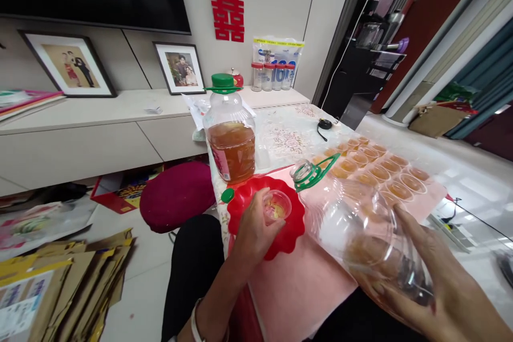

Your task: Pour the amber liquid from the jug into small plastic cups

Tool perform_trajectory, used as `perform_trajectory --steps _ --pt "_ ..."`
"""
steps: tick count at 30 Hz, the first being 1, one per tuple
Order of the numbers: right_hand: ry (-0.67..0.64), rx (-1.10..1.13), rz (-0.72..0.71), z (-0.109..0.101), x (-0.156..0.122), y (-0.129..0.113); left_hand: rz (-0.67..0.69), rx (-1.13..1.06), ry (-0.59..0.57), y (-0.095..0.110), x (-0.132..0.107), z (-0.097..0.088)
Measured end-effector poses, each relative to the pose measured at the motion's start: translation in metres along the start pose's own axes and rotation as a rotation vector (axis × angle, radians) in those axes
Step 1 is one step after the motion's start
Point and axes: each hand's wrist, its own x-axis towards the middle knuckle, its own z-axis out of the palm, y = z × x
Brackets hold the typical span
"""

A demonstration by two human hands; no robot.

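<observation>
My left hand (256, 230) is closed round a small clear plastic cup (277, 206), held over a red scalloped bowl (294, 238). A little yellowish stuff shows at the bottom of the cup. In my right hand (428, 283) lies a large clear plastic jug (340, 214), tilted with its uncapped neck and green handle (320, 173) towards the cup. Some amber liquid shows low in that jug. A green cap (227, 195) rests at the bowl's left rim. Behind the bowl stands a second jug (232, 144), upright, capped in green and more than half full of amber liquid.
Several filled cups (377, 171) stand in rows on pink sheeting at the right of the table. A black cable or tape measure (324, 124) lies farther back. To the left are a maroon stool (178, 195) and flattened cardboard (76, 283). Lidded jars (272, 77) line the cabinet.
</observation>
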Motion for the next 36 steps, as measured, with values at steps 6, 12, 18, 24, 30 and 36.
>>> perform_trajectory --steps 6,12,18,24,30,36 --pt "-0.052 -0.113 -0.121 -0.009 -0.003 0.016 0.033 -0.025 0.019 -0.003 0.003 0.002" --pt "-0.123 -0.174 -0.148 -0.018 -0.002 0.014 0.040 -0.010 0.058 -0.001 0.003 0.000" --pt "-0.145 -0.219 -0.192 -0.017 -0.001 0.016 0.014 0.001 0.068 0.001 0.002 0.000" --pt "-0.132 -0.267 -0.259 -0.015 0.002 0.018 -0.004 0.006 0.061 0.001 0.000 -0.002" --pt "-0.152 -0.247 -0.244 -0.015 0.005 0.016 0.073 0.058 0.124 0.005 -0.009 -0.007" --pt "-0.164 -0.264 -0.257 -0.020 0.009 0.020 0.087 -0.140 0.355 0.020 -0.055 -0.003"
